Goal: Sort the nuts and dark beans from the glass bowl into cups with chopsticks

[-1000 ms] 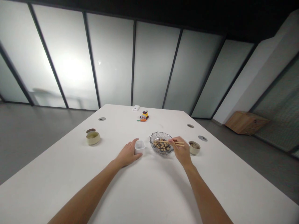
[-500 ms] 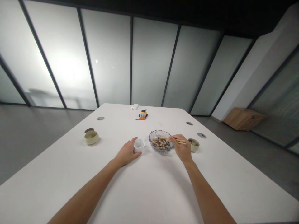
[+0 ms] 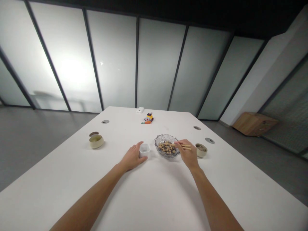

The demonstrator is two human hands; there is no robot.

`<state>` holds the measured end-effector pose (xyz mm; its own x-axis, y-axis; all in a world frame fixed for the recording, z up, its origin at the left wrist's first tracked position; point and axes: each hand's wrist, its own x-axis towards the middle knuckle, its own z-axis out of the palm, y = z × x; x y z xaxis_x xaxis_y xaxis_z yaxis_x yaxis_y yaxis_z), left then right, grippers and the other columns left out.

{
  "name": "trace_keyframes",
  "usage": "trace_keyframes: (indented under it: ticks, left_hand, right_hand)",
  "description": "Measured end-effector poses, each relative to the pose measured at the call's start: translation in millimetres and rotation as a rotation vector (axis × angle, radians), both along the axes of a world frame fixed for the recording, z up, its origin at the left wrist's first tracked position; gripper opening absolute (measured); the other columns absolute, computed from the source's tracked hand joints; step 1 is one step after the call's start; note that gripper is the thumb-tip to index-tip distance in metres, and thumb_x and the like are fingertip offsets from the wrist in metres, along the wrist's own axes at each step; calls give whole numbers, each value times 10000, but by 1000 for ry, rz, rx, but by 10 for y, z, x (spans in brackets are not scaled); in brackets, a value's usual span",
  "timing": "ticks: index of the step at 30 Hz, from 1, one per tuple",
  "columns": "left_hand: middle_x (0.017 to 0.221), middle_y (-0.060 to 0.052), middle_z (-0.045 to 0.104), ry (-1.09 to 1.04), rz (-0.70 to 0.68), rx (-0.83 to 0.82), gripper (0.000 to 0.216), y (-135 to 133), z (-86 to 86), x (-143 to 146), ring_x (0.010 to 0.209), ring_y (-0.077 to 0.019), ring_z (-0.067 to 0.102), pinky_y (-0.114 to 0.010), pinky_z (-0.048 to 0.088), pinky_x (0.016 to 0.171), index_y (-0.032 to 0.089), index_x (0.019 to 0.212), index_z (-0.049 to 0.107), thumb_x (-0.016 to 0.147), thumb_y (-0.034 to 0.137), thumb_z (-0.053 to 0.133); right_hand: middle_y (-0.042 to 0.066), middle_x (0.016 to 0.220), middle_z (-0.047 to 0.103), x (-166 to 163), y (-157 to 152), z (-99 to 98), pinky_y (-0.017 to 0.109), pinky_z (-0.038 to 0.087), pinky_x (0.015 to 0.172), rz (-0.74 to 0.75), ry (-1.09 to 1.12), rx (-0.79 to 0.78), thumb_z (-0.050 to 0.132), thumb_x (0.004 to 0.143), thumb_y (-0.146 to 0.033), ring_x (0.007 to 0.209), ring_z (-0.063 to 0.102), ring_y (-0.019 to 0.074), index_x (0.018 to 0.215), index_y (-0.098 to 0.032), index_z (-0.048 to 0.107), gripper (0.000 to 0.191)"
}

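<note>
My left hand [image 3: 132, 157] is wrapped round the left side of a small white plastic cup [image 3: 144, 150] standing on the table. The inside of the cup looks pale, with nothing I can make out in it. My right hand [image 3: 188, 153] grips a pair of wooden chopsticks [image 3: 184, 146], whose tips reach into a clear scalloped glass bowl [image 3: 159, 138]. Inside the bowl lie mixed nuts or beans [image 3: 167, 148], pale tan and dark ones. Whether the tips pinch a piece is too small to tell.
On the white table [image 3: 149, 199], a cream bowl [image 3: 201, 152] with contents stands beyond my right hand. Another cream bowl [image 3: 96, 143] is at the left, near a dark round cable hole [image 3: 94, 133]. A toy car [image 3: 149, 117], toy carrot [image 3: 147, 122] and white box [image 3: 140, 110] sit farther back.
The chopstick tips have shifted slightly lower over the bowl's contents. The whole view has moved a little; my left hand stays on the cup.
</note>
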<state>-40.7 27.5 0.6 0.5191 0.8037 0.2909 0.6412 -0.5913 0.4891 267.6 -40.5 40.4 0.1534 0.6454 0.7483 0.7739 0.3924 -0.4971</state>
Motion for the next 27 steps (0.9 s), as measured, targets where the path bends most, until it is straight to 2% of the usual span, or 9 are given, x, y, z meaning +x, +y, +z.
trace_keyframes:
  ticks: [8,19,27]
  left_hand:
    - [1497,-165,591,4,9,1,777,6,-14,0,1346,-355,591,-488,452,1154,187,1543,416,867,402,735]
    - [1485,-171,600,-3,11,-7,774,-6,1,-7,1336,-355,601,-480,460,1147,171,1537,426,865,397,738]
    - [1520,-162,575,4,7,-22,769,-31,35,2,1352,-355,584,-483,438,1165,187,1545,413,873,397,722]
  right_hand:
    - [37,718,726,6,-11,19,323,449,665,-105,-40,27,528,1015,-606,677,668,200,736,-227,703,502]
    - [33,732,739,-16,-37,39,322,453,677,-66,-83,15,521,1033,-564,698,688,196,741,-236,705,476]
    - [44,765,739,-16,-49,46,348,477,709,-70,-33,36,543,1028,-556,721,679,209,751,-234,713,457]
